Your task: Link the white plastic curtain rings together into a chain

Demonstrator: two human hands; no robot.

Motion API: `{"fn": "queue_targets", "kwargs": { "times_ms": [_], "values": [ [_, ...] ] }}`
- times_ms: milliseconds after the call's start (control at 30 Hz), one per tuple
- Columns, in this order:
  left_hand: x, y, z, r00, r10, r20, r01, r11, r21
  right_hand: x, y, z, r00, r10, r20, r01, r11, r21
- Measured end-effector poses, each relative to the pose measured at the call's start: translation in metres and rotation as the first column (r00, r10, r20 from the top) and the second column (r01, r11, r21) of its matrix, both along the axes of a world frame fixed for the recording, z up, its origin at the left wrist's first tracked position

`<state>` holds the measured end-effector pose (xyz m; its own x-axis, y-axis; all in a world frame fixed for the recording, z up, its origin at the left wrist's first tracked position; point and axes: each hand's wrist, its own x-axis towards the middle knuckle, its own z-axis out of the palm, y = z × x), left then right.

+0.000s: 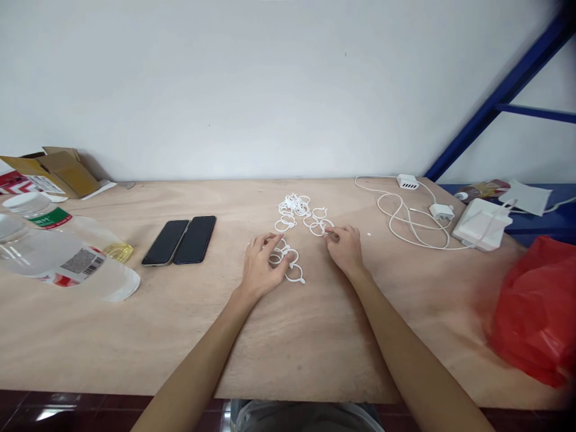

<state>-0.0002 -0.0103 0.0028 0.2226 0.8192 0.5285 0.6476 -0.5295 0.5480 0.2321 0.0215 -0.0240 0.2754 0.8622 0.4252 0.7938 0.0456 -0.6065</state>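
Observation:
White plastic curtain rings with small eyelets lie on the wooden table. My left hand (263, 264) rests over a small group of them, its thumb and forefinger apart and touching the rings. One ring of that group (294, 281) lies flat just right of my thumb, nearer to me. With thumb and forefinger pinched, my right hand (345, 247) grips the edge of another ring (311, 233), which overlaps its neighbours. Behind both hands is a tangled heap of rings (294, 205).
Two phones (195, 240) lie side by side at the left. Beyond them stand clear bottles (85, 264) and an opened cardboard box (67, 171). On the right are a white cable (396, 225), a charger (481, 225) and a red plastic bag (535, 312).

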Motion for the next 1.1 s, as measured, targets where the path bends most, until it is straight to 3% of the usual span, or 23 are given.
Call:
{"fn": "queue_targets", "kwargs": {
  "times_ms": [100, 167, 233, 300, 400, 500, 700, 833, 967, 1100],
  "values": [
    [0.0, 0.0, 0.0, 1.0, -0.012, 0.021, 0.012, 1.0, 0.017, -0.003, -0.001, 0.007, 0.992, 0.016, -0.125, -0.002, 0.994, 0.113],
    [0.001, 0.0, 0.001, 0.999, -0.014, 0.044, 0.013, 0.999, 0.031, -0.009, -0.002, 0.015, 0.946, 0.032, -0.324, 0.022, 0.987, 0.162],
    [0.003, -0.001, 0.002, 0.997, -0.019, 0.071, 0.016, 0.999, 0.041, -0.02, -0.006, 0.025, 0.801, 0.093, -0.591, 0.0, 0.988, 0.155],
    [0.003, -0.002, 0.003, 0.995, -0.03, 0.092, 0.026, 0.999, 0.045, -0.036, -0.011, 0.034, 0.579, 0.179, -0.795, -0.125, 0.984, 0.131],
    [0.004, -0.002, 0.002, 0.99, -0.057, 0.131, 0.052, 0.998, 0.042, -0.061, -0.022, 0.042, 0.324, 0.27, -0.907, -0.38, 0.915, 0.137],
    [0.004, -0.002, 0.002, 0.975, -0.092, 0.202, 0.091, 0.996, 0.015, -0.077, -0.029, 0.042, 0.19, 0.269, -0.944, -0.501, 0.854, 0.142],
    [0.005, -0.006, 0.008, 0.949, -0.14, 0.282, 0.166, 0.983, -0.072, -0.08, -0.031, 0.038, 0.172, 0.216, -0.961, -0.461, 0.88, 0.115],
    [0.005, -0.007, 0.014, 0.947, -0.172, 0.272, 0.212, 0.969, -0.125, -0.08, -0.032, 0.039, 0.193, 0.254, -0.948, -0.529, 0.84, 0.117],
    [0.004, -0.007, 0.016, 0.944, -0.188, 0.273, 0.236, 0.959, -0.158, -0.081, -0.033, 0.038, 0.233, 0.273, -0.934, -0.516, 0.848, 0.119],
    [0.004, -0.006, 0.012, 0.942, -0.182, 0.283, 0.234, 0.959, -0.159, -0.081, -0.033, 0.038, 0.207, 0.263, -0.942, -0.538, 0.835, 0.114]
  ]
}}
